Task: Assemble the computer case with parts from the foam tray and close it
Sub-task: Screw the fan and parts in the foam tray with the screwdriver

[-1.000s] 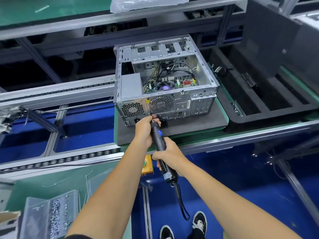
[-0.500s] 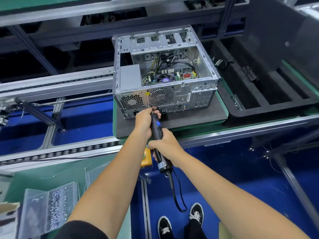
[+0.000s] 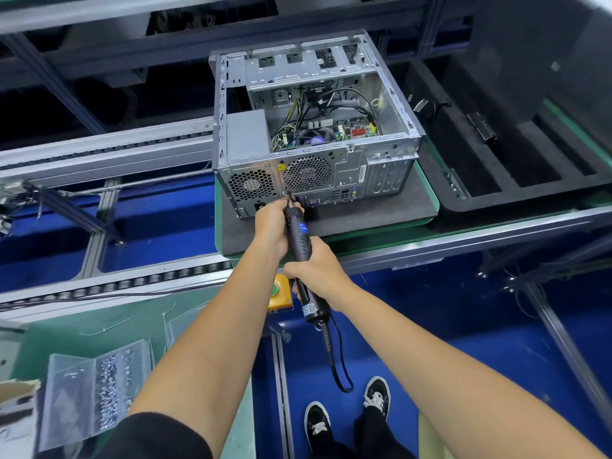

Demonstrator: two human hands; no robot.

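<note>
Case: the open grey metal computer case [image 3: 318, 134] lies on a dark foam mat [image 3: 364, 213], beside the black foam tray [image 3: 516, 154].
Tool: black electric screwdriver [image 3: 299, 240], tip at the case's rear panel.
Left hand [image 3: 270, 226]: grasps the screwdriver's front end.
Right hand [image 3: 314, 270]: wraps its handle.

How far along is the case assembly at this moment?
Done: motherboard, fan and cables sit inside the computer case. In hand: both hands hold the electric screwdriver, left hand near its tip at the rear panel, right hand on the grip. Left: the case stands open, no side panel fitted.
</note>
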